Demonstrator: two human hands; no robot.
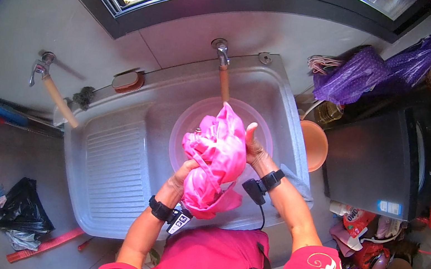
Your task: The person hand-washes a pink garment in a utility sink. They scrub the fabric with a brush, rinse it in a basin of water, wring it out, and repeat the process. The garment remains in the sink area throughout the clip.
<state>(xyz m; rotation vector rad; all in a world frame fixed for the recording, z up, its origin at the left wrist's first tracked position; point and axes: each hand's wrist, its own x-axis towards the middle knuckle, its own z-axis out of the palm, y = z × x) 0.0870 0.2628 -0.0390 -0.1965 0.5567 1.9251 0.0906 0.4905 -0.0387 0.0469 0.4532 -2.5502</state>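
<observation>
A bunched pink cloth (219,148) is held up over a translucent pink basin (184,117) in the sink. My left hand (184,174) grips its lower left side, the fingertips sunk into the folds. My right hand (255,147) is against the cloth's right side with the thumb raised away from it; its other fingers are hidden behind the fabric. The cloth's top corner meets, in this view, the end of a tan hose (224,81) fitted to the metal tap (221,49). Whether water is running cannot be seen.
Left of the basin is the sink's ribbed washboard (112,169). A second tap with a hose (58,99) hangs at the left, near a scrub brush (128,82). A grey-blue cloth (296,183) drapes over the right rim. Beyond stand an orange bucket (313,145) and a dark appliance (368,158).
</observation>
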